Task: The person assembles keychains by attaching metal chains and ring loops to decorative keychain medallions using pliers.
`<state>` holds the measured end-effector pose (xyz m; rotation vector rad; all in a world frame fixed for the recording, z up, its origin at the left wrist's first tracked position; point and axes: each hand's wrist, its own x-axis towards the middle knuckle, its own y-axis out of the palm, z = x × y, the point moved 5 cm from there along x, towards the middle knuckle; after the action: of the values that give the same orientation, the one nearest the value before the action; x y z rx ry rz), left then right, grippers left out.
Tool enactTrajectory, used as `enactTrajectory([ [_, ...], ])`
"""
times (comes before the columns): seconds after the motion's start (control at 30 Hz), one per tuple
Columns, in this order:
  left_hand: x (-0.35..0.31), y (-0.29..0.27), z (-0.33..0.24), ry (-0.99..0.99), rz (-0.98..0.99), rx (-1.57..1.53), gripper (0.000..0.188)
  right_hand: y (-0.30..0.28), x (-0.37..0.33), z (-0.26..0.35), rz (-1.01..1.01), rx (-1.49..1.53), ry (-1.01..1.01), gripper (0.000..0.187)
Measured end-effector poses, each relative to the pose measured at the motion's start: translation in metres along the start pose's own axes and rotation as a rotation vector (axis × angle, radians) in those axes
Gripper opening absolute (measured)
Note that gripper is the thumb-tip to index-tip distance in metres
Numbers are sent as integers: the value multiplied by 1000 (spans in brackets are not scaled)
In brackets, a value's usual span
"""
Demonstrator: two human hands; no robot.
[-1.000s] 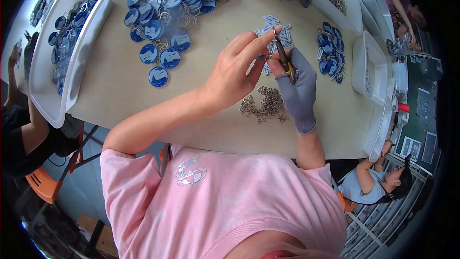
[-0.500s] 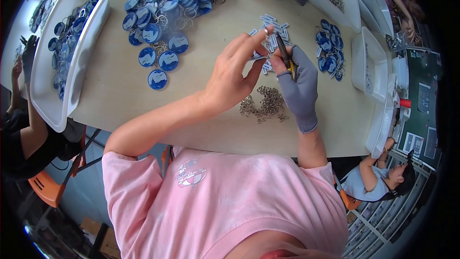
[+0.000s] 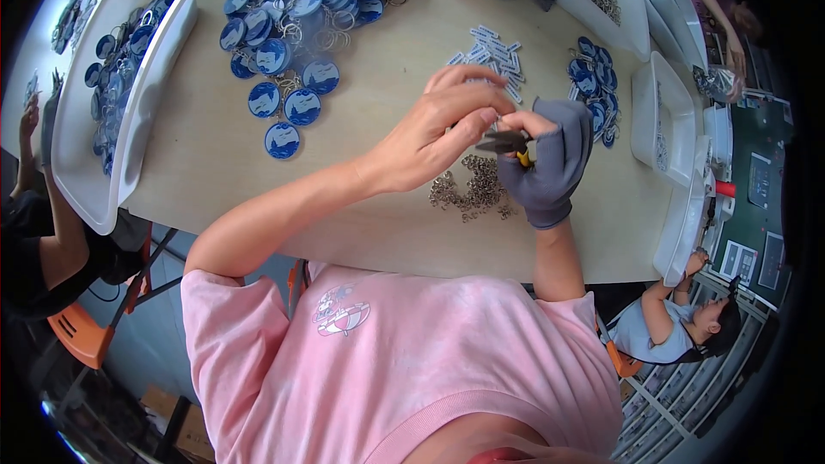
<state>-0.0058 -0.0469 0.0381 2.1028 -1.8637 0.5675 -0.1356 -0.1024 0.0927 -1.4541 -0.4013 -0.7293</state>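
Note:
My left hand (image 3: pixel 438 133), bare, is closed in a pinch in front of me; what sits between its fingertips is too small and covered to make out. My right hand (image 3: pixel 550 163), in a grey fingerless glove, grips pliers (image 3: pixel 503 143) with dark jaws pointing left and a bit of yellow on the handle. Its bare thumb and finger meet my left fingertips. Just below the hands lies a heap of small metal rings or links (image 3: pixel 477 189). Beyond them are small white tags with blue print (image 3: pixel 490 56), partly hidden by my fingers.
Blue round keychains (image 3: pixel 301 107) are heaped at the far left of the table, with a smaller bunch (image 3: pixel 593 86) at right. A white tray (image 3: pixel 163 94) of keychains stands left; white bins (image 3: pixel 657 112) line the right edge. Other people work at both sides.
The pliers have swung from pointing up and away to pointing left, as my right hand turned. My left hand's raised fingers have curled down, and both hands have come closer together.

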Motion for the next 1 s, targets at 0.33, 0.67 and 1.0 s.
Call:
enactTrajectory([
  [0.33, 0, 2, 6, -147, 184, -133, 29, -3, -7, 0, -100, 11, -13, 21],
  [0.67, -4, 8, 9, -313, 171, -492, 26, 0, -13, 2, -52, -31, -67, 22],
  [1.0, -2, 1, 11, -329, 219, -359, 21, 1, -14, -1, -86, -20, -70, 21],
])
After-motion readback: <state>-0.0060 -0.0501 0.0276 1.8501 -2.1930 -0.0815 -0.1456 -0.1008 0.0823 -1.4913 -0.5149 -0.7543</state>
